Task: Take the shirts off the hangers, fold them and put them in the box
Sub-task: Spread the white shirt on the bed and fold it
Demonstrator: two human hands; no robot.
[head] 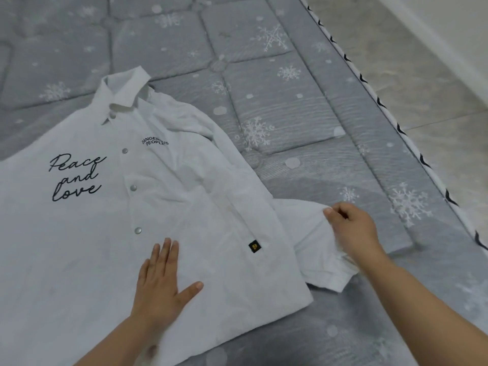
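Head view: shirt (163, 220) is lying off its hanger; left hand (161, 283) is pressing flat, right hand (353, 228) is pinching the sleeve (311, 249); folding is just starting.

This is a home, most likely a bedroom. A quilted grey mattress (264, 107) printed with white snowflakes fills most of the frame, its piped edge (396, 128) running diagonally down the right side. Beyond that edge, at the upper right, lies a pale marbled tile floor (412, 75) meeting a white wall (454, 25) in the corner. A white shirt (111, 233) is spread flat on the mattress at the lower left.
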